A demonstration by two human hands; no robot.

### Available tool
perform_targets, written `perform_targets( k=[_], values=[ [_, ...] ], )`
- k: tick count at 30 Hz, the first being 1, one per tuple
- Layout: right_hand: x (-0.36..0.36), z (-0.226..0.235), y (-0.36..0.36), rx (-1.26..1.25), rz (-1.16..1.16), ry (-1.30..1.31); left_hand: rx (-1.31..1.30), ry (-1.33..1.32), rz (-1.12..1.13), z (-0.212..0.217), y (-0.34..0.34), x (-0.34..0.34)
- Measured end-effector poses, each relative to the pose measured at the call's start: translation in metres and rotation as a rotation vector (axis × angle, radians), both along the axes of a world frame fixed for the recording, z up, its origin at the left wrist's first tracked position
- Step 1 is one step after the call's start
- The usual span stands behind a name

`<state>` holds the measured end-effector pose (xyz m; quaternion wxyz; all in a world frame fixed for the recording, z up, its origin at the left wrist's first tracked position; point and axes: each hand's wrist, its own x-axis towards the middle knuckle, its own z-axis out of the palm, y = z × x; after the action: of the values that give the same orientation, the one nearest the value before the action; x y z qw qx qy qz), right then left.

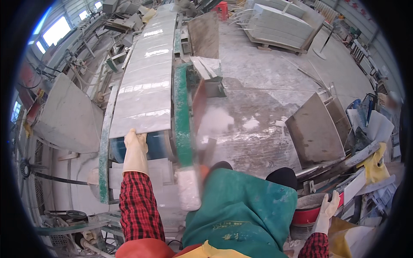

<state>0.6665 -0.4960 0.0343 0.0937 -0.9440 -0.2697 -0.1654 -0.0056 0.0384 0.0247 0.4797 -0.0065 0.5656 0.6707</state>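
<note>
My left hand (136, 148), in a cream rubber glove, reaches to the near end of a row of pale, glossy stone slabs (144, 92) on a roller conveyor. Its fingers are closed at the near edge of the closest slab, partly hidden by the hand itself. Below that edge shows a blue roller (160, 148). At the lower right, my right hand (328, 210), gloved the same way, is held with fingers stretched and apart. It is beside a red-banded round tub (306, 216) and the end of a white strip (354, 185); I see nothing in its grasp.
A green frame rail (182, 116) runs along the conveyor's right side, with a white wrapped block (188, 189) at its near end. Brown slabs (316, 133) lean to the right. Large pale slabs (69, 114) stand left. A stacked pallet (279, 26) stands far off on the wet floor.
</note>
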Motion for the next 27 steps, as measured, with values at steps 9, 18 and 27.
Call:
perform_targets(
  k=[9, 18, 27],
  values=[
    [-0.024, 0.006, 0.007, -0.045, -0.034, -0.029, 0.073, -0.017, 0.011, -0.010, 0.006, -0.002],
    [-0.043, 0.008, 0.015, -0.087, -0.077, -0.032, -0.092, 0.252, -0.333, 0.015, -0.016, -0.029],
    [-0.035, 0.006, 0.012, 0.067, 0.014, -0.137, -0.025, 0.040, -0.215, 0.014, -0.024, -0.029]
  ],
)
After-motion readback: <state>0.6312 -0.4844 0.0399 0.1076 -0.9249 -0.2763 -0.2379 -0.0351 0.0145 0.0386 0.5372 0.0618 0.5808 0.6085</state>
